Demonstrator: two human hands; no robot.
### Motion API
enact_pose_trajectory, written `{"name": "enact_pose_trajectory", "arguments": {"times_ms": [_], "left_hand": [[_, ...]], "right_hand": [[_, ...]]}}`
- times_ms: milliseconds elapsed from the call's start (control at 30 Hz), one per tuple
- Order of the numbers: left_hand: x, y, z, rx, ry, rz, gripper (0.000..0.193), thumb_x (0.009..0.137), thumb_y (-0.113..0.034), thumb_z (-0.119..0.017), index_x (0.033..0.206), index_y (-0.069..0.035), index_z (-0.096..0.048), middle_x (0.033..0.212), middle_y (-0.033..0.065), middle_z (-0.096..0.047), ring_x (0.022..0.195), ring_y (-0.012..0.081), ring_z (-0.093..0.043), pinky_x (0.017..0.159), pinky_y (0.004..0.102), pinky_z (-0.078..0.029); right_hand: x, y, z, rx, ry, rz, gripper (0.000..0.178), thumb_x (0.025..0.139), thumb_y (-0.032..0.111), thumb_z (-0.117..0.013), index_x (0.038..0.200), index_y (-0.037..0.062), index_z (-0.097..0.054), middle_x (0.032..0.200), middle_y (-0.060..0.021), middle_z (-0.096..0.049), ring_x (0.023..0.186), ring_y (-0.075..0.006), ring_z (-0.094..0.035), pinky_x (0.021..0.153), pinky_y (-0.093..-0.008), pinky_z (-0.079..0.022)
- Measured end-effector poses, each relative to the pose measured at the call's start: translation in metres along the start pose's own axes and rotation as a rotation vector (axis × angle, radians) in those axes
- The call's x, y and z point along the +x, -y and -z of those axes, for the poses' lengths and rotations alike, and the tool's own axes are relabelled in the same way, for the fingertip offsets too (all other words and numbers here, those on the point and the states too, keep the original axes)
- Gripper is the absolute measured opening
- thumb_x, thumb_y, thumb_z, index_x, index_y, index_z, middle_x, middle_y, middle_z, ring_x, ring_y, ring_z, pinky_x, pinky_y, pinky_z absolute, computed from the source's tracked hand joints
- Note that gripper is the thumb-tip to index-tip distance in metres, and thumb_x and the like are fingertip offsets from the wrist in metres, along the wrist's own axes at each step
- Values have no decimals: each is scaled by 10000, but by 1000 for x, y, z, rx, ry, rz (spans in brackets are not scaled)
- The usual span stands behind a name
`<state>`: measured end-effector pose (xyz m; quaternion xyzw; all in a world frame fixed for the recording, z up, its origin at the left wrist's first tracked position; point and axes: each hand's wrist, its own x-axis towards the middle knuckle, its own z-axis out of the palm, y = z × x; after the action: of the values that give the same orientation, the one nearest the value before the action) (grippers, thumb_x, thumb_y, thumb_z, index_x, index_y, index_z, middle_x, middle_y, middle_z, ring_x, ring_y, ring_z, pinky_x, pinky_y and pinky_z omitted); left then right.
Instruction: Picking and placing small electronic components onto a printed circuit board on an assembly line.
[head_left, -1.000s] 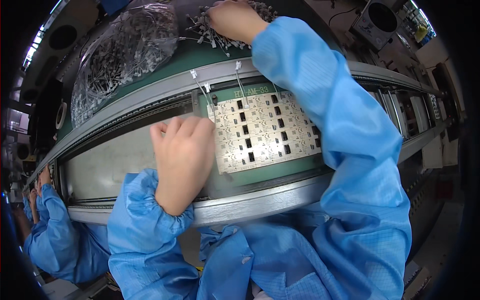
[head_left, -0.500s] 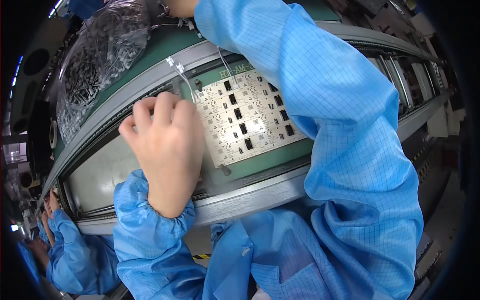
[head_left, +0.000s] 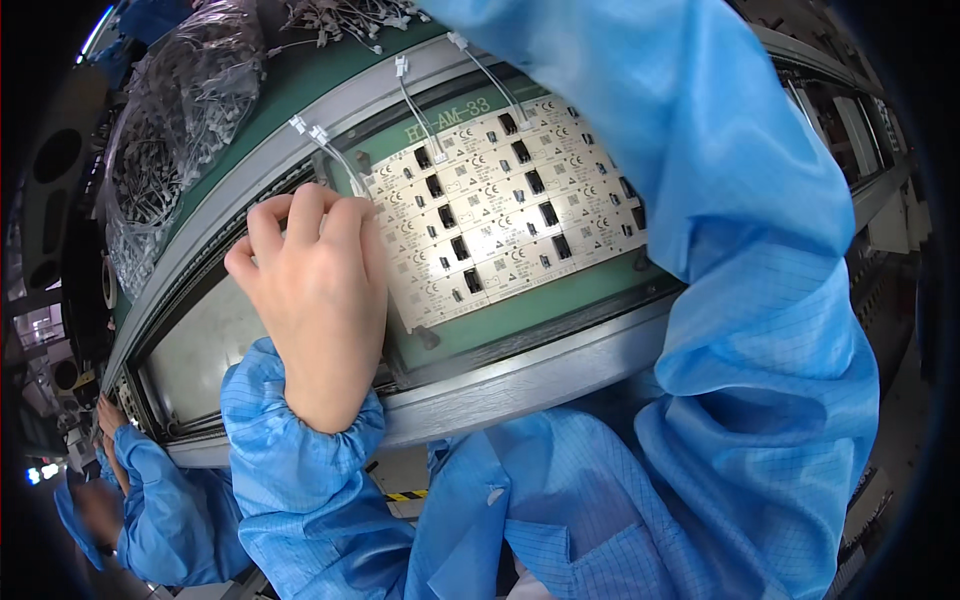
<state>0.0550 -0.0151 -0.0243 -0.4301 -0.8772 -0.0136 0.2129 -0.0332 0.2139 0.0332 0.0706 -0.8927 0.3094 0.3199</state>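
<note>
A white panel of joined circuit boards [head_left: 495,250] with rows of black components lies on a green carrier plate [head_left: 520,308]. My left hand [head_left: 320,300] is at the panel's left edge, back upward, with fingers curled inward. Its fingertips are hidden beneath it, so whatever they grip does not show. Just above those fingers, thin white wires with plugs [head_left: 318,132] rise from the panel's corner. Two more wire leads, one left [head_left: 408,95] and one right [head_left: 490,75], stand along the panel's upper edge. My right arm [head_left: 690,130] reaches across the panel's right part; its hand is beyond the top edge.
Metal conveyor rails [head_left: 520,375] run along both sides of the plate. Beyond the far rail are a clear plastic bag of wire leads [head_left: 185,130] and a loose heap of leads [head_left: 345,20]. Another person in blue [head_left: 175,510] sits at the lower left.
My right hand has gone out past the top edge, and its sleeve has shifted right, uncovering more of the panel and another wire lead. The left hand stays curled by the panel's left edge.
</note>
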Motion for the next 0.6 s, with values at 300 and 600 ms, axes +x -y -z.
{"name": "enact_pose_trajectory", "arguments": {"times_ms": [300,600], "left_hand": [[-5,-5,-3,111,-29,0,70,844,-132,-727,903,-98,-710,971,20,-629,1005,276,-578,875,451,-385],[-9,5,3,-132,61,117,48,834,-100,-724,878,-85,-737,944,19,-640,992,283,-564,869,435,-377]], "right_hand": [[11,-44,35,196,-213,166,218,850,135,-668,930,-34,-779,887,-195,-763,788,-300,-727,755,-402,-557],[-58,-29,80,513,50,-156,242,916,164,-716,1070,-11,-778,888,-65,-746,815,-124,-666,746,-265,-523]]}}
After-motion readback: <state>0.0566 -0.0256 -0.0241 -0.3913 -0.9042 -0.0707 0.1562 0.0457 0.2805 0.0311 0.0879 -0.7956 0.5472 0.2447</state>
